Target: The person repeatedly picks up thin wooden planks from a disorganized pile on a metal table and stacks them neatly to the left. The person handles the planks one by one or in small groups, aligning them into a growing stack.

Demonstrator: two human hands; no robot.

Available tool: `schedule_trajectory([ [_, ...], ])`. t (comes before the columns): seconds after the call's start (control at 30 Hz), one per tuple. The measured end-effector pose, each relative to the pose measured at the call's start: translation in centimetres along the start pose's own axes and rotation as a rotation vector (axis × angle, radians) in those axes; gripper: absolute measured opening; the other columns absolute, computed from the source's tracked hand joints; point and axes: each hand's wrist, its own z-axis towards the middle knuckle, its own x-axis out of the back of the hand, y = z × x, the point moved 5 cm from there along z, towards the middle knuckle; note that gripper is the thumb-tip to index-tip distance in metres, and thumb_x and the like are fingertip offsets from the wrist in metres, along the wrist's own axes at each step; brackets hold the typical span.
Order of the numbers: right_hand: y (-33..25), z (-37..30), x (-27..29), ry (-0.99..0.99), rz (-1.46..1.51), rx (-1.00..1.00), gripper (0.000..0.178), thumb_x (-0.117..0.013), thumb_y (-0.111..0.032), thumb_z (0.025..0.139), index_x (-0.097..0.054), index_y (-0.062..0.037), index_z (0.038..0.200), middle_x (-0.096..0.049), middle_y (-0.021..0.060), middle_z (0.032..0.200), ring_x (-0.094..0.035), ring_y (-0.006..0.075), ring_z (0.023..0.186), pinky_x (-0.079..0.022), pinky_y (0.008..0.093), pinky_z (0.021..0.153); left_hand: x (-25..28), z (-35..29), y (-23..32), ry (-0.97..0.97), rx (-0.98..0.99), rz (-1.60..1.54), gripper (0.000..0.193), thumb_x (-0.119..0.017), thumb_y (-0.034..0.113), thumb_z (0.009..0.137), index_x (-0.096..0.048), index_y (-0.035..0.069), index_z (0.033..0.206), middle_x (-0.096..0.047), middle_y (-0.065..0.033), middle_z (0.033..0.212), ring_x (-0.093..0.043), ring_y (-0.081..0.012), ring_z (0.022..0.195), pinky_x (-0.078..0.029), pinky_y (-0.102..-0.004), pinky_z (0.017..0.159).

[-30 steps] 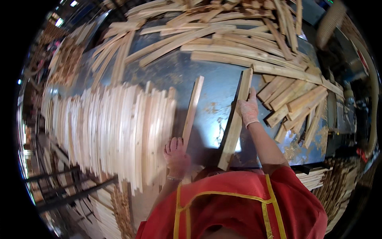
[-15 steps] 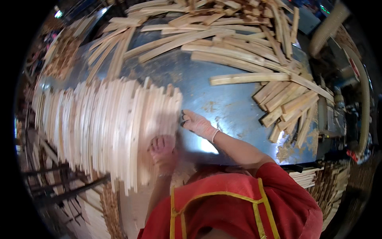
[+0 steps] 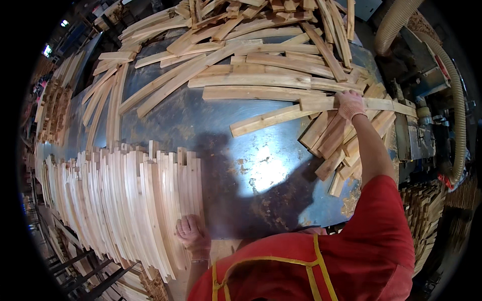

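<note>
My right hand point(image 3: 350, 104), in a pale glove, is closed around a wooden board point(image 3: 319, 104) at the right. This board lies across several short boards point(image 3: 331, 138), and its far end reaches toward the machine side. Lower left, my left hand point(image 3: 193, 233) curls its fingers over the nearest slats of a long row. These pale wooden slats point(image 3: 125, 195) stand packed side by side, their ends uneven. Under my left palm the slats' edges are hidden.
A loose heap of boards point(image 3: 251, 80) covers the back of the metal table point(image 3: 221, 165). Beyond the right edge hangs a ribbed hose point(image 3: 459, 115) beside machinery. More stacked wood point(image 3: 424, 220) sits low at the right, and dark metal bars point(image 3: 95, 273) stick out at the lower left.
My right hand has moved from beside the slat row to the far right and taken hold of a board. My left hand stays at the row's end. The view has shifted.
</note>
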Motion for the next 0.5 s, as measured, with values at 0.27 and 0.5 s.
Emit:
schedule_trajectory([
  [0.27,-17.2,-1.8,0.5,0.124,0.079,0.483,0.075,-0.078,-0.025,0.092,-0.048,-0.0231,0.161,-0.070,0.0158,0.133,-0.062,0.0358,0.132,-0.046,0.0463,0.114,0.7,1.3,0.1,0.082,-0.023,-0.042,0.055,-0.061,0.024,0.089,-0.063,0.003,0.140,-0.060,-0.0188,0.143,-0.051,-0.0445,0.139,-0.041,-0.0589,0.116],
  [0.5,-23.6,-11.9,7.1,-0.419,0.566,0.473,0.106,-0.079,-0.052,0.081,-0.034,-0.0141,0.170,-0.070,0.0257,0.138,-0.068,0.0412,0.123,-0.053,0.0440,0.106,2.7,1.7,0.7,0.046,-0.037,-0.078,0.053,-0.067,0.032,0.092,-0.065,0.006,0.137,-0.058,-0.0167,0.142,-0.051,-0.0433,0.140,-0.040,-0.0593,0.117],
])
